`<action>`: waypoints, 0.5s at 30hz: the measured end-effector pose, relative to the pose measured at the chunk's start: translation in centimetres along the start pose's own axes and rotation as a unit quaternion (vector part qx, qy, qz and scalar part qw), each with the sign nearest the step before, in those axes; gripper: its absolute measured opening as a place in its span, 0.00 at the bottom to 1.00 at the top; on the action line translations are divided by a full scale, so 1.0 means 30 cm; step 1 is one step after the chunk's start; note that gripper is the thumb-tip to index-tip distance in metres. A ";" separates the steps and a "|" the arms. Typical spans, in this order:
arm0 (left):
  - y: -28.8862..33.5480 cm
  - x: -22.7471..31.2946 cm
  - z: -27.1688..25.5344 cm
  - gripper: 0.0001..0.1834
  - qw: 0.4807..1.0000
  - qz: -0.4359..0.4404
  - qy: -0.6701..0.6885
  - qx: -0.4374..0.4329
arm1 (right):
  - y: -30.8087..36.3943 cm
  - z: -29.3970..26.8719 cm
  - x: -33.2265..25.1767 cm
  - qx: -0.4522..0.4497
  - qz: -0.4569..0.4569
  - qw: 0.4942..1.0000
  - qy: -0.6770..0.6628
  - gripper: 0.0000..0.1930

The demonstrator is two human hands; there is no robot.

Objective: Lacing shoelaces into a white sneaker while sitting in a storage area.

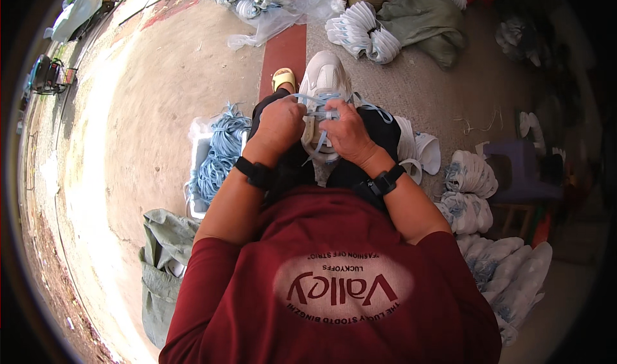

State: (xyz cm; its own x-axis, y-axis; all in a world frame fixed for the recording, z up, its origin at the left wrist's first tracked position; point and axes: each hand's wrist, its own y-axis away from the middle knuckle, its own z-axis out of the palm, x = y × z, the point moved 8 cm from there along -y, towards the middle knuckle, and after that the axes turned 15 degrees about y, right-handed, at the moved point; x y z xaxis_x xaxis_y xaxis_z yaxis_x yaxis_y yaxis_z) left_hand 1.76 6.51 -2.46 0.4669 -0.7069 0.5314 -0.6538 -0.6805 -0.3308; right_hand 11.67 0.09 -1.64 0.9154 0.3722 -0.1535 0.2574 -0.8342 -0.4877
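Observation:
A white and grey sneaker (pixel 326 70) points away from me between my knees. Light blue shoelace (pixel 315 146) runs across its tongue, with loops and loose ends hanging over both sides. My left hand (pixel 281 123) is closed at the sneaker's left side, thumb and fingertips pinching a stretch of the lace. On the opposite side, my right hand (pixel 349 131) bends its fingers over the tongue, gripping lace too. The lace's exact path between the fingers is partly hidden. Both wrists carry black bands.
A white bin (pixel 196 171) of blue laces (pixel 225 146) stands on my left, near a green sack (pixel 159 293). White shoe pieces (pixel 472 172) lie bundled at my right, beside a purple stool (pixel 524 171). Ahead are more bundles (pixel 361 33) and clear plastic sheeting (pixel 283 20).

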 end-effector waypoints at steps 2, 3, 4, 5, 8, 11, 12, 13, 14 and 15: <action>0.002 0.002 0.018 0.05 0.998 -0.014 0.055 -0.018 | 0.002 -0.017 -0.017 0.040 -0.019 0.995 -0.090 0.06; 0.005 -0.007 0.021 0.05 0.997 -0.036 0.058 -0.020 | 0.010 -0.016 -0.019 0.038 -0.020 0.995 -0.089 0.06; 0.013 -0.011 0.013 0.05 0.997 -0.037 0.061 -0.018 | 0.027 0.001 0.022 0.002 0.050 0.981 -0.190 0.03; 0.031 -0.047 -0.007 0.06 0.997 -0.074 0.036 -0.003 | 0.052 0.021 0.062 -0.033 0.120 0.950 -0.287 0.08; 0.140 -0.204 -0.131 0.07 0.970 -0.236 -0.060 -0.024 | 0.178 -0.087 0.217 -0.024 0.227 0.879 -0.419 0.23; 0.340 -0.454 -0.326 0.06 0.917 -0.353 -0.178 -0.048 | 0.499 -0.282 0.525 0.113 0.377 0.811 -0.432 0.24; 0.456 -0.571 -0.393 0.06 0.897 -0.387 -0.208 -0.046 | 0.615 -0.340 0.619 0.142 0.423 0.803 -0.396 0.23; 0.566 -0.659 -0.458 0.06 0.864 -0.447 -0.224 -0.047 | 0.745 -0.388 0.701 0.172 0.456 0.764 -0.422 0.22; 0.673 -0.729 -0.503 0.06 0.832 -0.496 -0.245 -0.043 | 0.841 -0.406 0.759 0.201 0.487 0.723 -0.447 0.21; 0.754 -0.769 -0.519 0.07 0.814 -0.526 -0.243 -0.043 | 0.866 -0.400 0.777 0.203 0.485 0.723 -0.448 0.21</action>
State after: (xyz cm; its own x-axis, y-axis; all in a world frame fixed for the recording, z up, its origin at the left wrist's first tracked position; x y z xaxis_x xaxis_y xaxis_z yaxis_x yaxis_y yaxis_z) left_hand -33.06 10.42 -10.06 0.9621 0.2507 0.1072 0.2299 -0.9573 0.1751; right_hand 43.43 -17.79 -7.57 -0.0110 -0.0423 -0.9990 -0.6493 -0.7595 0.0393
